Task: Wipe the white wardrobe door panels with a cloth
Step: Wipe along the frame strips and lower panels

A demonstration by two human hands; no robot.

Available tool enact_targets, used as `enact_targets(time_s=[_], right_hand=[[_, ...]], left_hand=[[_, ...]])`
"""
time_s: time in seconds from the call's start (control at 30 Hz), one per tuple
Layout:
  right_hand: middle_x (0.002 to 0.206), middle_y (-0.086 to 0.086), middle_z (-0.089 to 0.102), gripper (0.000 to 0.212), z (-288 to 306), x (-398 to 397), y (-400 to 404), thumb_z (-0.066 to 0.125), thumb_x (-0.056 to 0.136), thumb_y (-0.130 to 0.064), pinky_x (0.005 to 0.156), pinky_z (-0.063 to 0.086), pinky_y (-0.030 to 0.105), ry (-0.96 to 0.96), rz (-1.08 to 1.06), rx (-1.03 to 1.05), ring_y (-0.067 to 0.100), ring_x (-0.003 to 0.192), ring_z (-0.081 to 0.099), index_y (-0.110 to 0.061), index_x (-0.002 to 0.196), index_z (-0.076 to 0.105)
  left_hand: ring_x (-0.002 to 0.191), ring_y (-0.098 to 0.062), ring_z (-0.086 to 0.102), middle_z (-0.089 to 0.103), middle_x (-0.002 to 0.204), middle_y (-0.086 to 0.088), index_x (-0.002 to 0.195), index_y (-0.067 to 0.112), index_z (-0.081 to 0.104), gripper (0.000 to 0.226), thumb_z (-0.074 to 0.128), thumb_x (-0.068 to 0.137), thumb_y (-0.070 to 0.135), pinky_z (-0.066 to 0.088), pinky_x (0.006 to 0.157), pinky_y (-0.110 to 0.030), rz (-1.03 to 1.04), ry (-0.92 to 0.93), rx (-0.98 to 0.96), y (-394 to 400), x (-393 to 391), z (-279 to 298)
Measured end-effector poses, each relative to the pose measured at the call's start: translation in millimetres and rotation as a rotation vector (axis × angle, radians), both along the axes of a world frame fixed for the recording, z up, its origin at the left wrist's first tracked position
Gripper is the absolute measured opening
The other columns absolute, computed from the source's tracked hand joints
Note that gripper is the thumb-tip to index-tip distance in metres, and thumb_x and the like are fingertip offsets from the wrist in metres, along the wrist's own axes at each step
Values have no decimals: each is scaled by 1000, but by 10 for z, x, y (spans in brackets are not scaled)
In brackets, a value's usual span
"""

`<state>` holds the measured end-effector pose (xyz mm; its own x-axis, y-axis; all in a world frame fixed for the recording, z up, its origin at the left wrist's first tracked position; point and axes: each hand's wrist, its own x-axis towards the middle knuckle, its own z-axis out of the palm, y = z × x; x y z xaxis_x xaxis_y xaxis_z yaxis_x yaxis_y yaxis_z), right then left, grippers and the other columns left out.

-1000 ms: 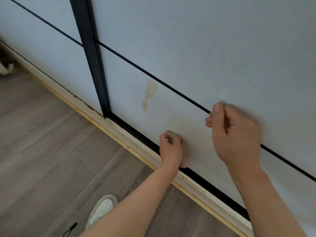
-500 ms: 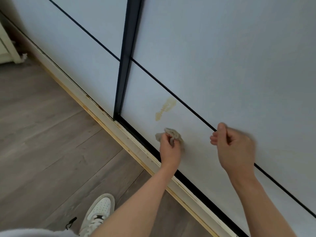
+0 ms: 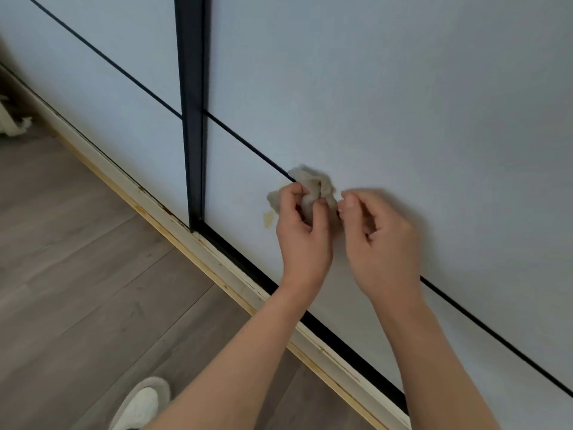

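Note:
My left hand (image 3: 302, 237) grips a crumpled beige cloth (image 3: 313, 184) and holds it against the white wardrobe door panel (image 3: 403, 119), right where a thin black horizontal strip crosses it. A yellowish stain (image 3: 269, 218) shows on the panel just left of and below the cloth, partly covered by it. My right hand (image 3: 381, 243) is close beside the left one. Its fingers are curled, and its thumb and fingertips pinch the cloth's right edge. Both hands are slightly blurred.
A black vertical frame (image 3: 192, 119) separates this door from the one on the left. The pale wooden bottom rail (image 3: 217, 259) runs diagonally along the grey wood floor (image 3: 77, 274). My white shoe (image 3: 142, 405) is at the bottom, and a white crumpled object (image 3: 18, 125) lies far left.
My left hand moved the cloth up the panel from near the bottom rail to the stain and black strip. My right hand came leftwards from the strip to the cloth.

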<state>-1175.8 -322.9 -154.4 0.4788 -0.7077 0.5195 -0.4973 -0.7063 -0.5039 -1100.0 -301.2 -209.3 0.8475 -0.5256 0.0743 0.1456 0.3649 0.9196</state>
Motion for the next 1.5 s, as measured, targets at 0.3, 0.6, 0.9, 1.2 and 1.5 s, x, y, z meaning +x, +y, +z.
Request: enact_targets(time_s=[0.3,0.6,0.9,1.2,1.5], right_hand=[[77,-7,73,37,-271,38,-66,47,105,-32,63,57,37,-174,-81,-59,11,73,72,-13,86,71],[87,-18,75,35,-207,-10,-12,44,103,-39,75,60,34,-176,-89,34,0,83,73,-22,88,70],[87,-15,75,33,-251,3,-27,44,103,-38,76,61,44,-234,-93,62,4,85,74,-24,87,69],[89,-21,75,26,-228,-31,15,44,102,-39,82,58,28,-223,-76,91,0,92,73,-38,88,66],[92,-18,73,23,-298,-46,-24,47,106,-27,77,61,37,-231,-77,13,3,88,74,-30,93,66]], left_hand=[[101,-29,61,61,111,-10,99,19,44,12,44,101,8,55,92,-50,-130,500,670,91,216,-1382],[94,-25,60,62,102,-2,105,40,53,17,52,98,25,53,83,-41,190,-198,64,-133,244,-192],[102,-24,62,61,109,-6,117,20,46,16,42,103,14,55,80,-41,47,421,567,-20,525,-1282],[94,-19,61,63,104,-1,112,36,51,16,51,98,29,53,84,-41,379,-41,136,-309,593,-389],[104,-26,62,58,107,0,107,32,42,27,49,99,7,55,92,-48,151,535,548,-173,629,-1573]])
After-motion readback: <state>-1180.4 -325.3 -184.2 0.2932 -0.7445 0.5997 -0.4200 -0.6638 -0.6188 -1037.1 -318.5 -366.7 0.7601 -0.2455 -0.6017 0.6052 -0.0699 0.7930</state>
